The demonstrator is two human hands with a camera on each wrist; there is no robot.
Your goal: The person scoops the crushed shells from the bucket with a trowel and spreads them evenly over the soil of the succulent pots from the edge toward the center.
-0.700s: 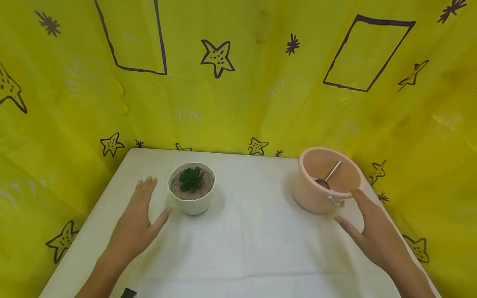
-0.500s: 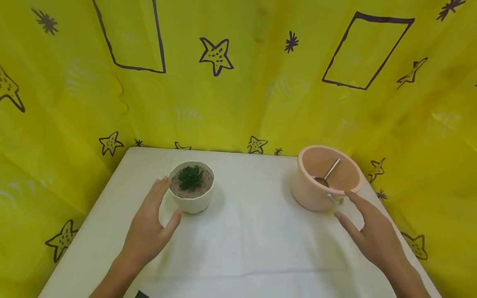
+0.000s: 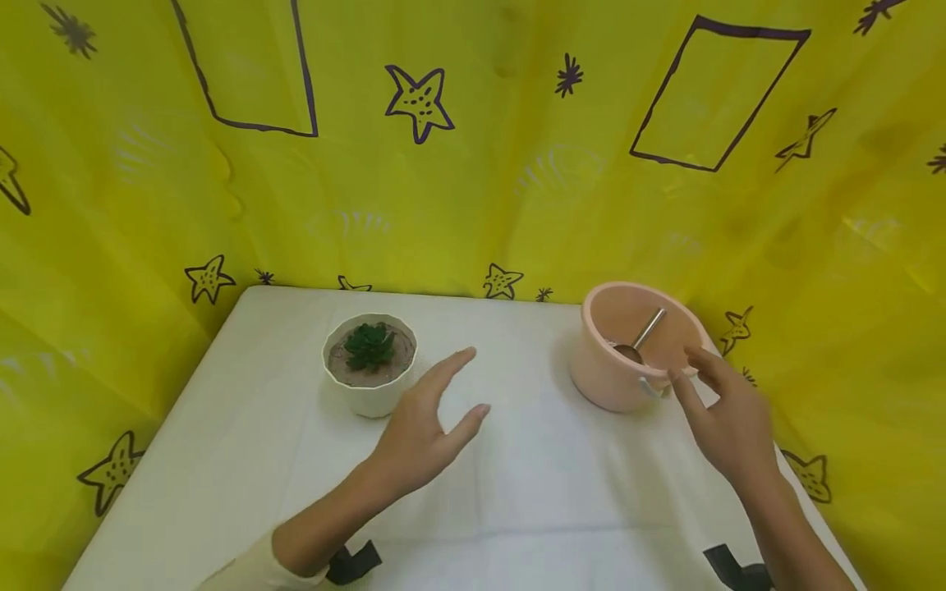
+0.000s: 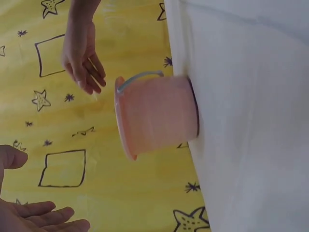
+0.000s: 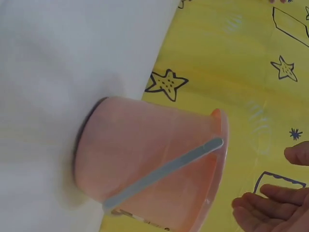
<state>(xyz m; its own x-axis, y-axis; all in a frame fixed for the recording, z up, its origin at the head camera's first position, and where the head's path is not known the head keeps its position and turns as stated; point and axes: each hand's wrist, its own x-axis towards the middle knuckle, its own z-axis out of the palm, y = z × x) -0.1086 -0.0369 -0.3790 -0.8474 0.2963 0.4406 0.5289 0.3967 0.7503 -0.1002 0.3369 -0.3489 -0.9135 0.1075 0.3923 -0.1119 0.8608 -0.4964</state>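
A pink bucket [image 3: 606, 382] stands on the table at the right, its grey-blue handle [image 5: 164, 171] hanging down one side. Inside leans a utensil with a metal handle [image 3: 650, 327]; its brownish lower end is partly hidden. My right hand [image 3: 727, 414] hovers at the bucket's near right rim, fingers loosely bent, holding nothing; the right wrist view shows it [image 5: 280, 208] above the rim. My left hand [image 3: 421, 431] is over the middle of the table, between pot and bucket, with thumb and fingers spread and nothing held. Left of it, a white pot [image 3: 373, 400] holds a green succulent [image 3: 369, 346].
A white cloth covers the table [image 3: 517, 468]. Behind and around it hangs a yellow curtain [image 3: 473, 189] with star and frame drawings. Dark straps [image 3: 355, 565] show near my wrists at the lower edge.
My left hand has swept right, from beside the white pot toward the bucket. My right hand has shifted slightly left and up at the bucket's rim, its fingers bending more.
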